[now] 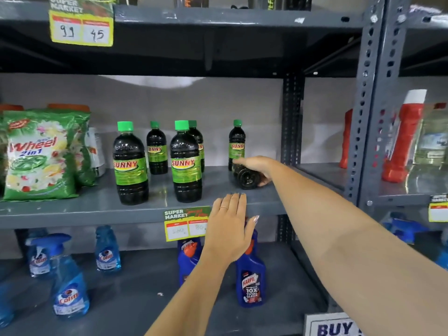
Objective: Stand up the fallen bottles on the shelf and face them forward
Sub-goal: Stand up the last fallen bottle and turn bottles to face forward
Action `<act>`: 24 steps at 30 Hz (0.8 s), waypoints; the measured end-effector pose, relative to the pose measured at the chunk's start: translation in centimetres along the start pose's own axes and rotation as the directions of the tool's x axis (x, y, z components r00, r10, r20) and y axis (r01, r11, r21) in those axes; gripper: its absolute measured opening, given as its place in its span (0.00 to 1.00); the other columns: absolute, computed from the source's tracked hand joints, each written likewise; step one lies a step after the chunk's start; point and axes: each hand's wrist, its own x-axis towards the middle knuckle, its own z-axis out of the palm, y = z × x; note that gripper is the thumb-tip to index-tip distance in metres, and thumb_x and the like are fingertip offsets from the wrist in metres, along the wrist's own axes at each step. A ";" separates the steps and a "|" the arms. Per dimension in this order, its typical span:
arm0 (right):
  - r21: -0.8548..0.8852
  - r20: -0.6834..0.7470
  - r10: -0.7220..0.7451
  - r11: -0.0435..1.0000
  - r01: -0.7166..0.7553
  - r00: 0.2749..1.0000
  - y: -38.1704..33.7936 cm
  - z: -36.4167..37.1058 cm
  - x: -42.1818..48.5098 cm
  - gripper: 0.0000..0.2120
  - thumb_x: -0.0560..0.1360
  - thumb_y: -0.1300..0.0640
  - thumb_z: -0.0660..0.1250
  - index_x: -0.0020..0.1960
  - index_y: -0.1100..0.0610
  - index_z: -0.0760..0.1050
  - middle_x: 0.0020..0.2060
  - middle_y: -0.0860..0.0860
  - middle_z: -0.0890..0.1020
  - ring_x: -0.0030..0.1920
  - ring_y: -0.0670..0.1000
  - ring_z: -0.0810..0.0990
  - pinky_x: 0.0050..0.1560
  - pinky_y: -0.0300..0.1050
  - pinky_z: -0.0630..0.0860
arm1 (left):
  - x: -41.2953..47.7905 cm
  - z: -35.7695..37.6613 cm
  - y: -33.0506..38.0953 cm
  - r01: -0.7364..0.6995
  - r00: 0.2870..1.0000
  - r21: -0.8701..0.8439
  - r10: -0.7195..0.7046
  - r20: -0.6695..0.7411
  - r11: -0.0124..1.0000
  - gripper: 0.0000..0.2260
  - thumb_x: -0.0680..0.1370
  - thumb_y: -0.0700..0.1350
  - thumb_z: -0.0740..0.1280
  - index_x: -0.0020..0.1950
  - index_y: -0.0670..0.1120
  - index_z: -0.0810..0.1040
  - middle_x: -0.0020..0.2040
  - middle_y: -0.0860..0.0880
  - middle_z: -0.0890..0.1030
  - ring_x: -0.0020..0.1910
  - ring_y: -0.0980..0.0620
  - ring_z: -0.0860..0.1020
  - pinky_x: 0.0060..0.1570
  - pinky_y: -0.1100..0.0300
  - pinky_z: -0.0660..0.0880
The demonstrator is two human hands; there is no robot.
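Note:
Several dark Sunny bottles with green caps stand upright on the grey middle shelf [72, 209]: one at front left [130, 163], one at front middle [186, 163], two behind them and one at the back right [236, 144]. One more dark bottle [246, 177] lies on its side at the right, its base facing me. My right hand [258, 166] lies over this fallen bottle and grips it. My left hand [230, 226] rests flat against the shelf's front edge, fingers together, holding nothing.
Green Wheel detergent bags [40, 154] stand at the shelf's left. A price tag [185, 223] hangs on the shelf edge. Blue Colin sprays [69, 282] and Harpic bottles [251, 280] fill the shelf below. A slotted steel upright [368, 105] stands right, with red bottles [402, 139] beyond.

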 end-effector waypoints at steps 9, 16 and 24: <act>0.308 -0.089 -0.020 0.950 0.046 0.996 0.8 -0.2 1.4 0.25 0.70 0.48 0.75 0.60 0.59 0.72 0.46 0.56 0.82 0.43 0.55 0.82 0.38 0.48 0.80 | 0.0 0.4 0.5 0.059 0.996 -0.119 -0.067 -0.066 0.991 0.22 0.81 0.54 0.53 0.66 0.42 0.75 0.64 0.45 0.78 0.64 0.46 0.73 0.68 0.51 0.63; 0.324 -0.272 -0.260 0.882 0.343 0.927 2.5 1.2 3.2 0.32 0.67 0.57 0.80 0.64 0.56 0.67 0.54 0.49 0.77 0.54 0.50 0.77 0.54 0.44 0.72 | 0.3 1.2 0.1 0.043 0.993 -0.116 -0.056 -0.104 0.992 0.20 0.80 0.49 0.55 0.64 0.41 0.77 0.63 0.45 0.79 0.62 0.45 0.76 0.64 0.50 0.65; 0.302 -0.237 -0.310 0.877 0.373 0.921 3.5 1.8 4.2 0.36 0.67 0.61 0.80 0.64 0.54 0.60 0.54 0.49 0.76 0.57 0.51 0.76 0.58 0.45 0.72 | 0.3 1.8 0.0 0.013 0.982 -0.113 -0.034 -0.187 0.993 0.16 0.78 0.46 0.60 0.61 0.41 0.79 0.60 0.44 0.81 0.59 0.44 0.77 0.62 0.51 0.66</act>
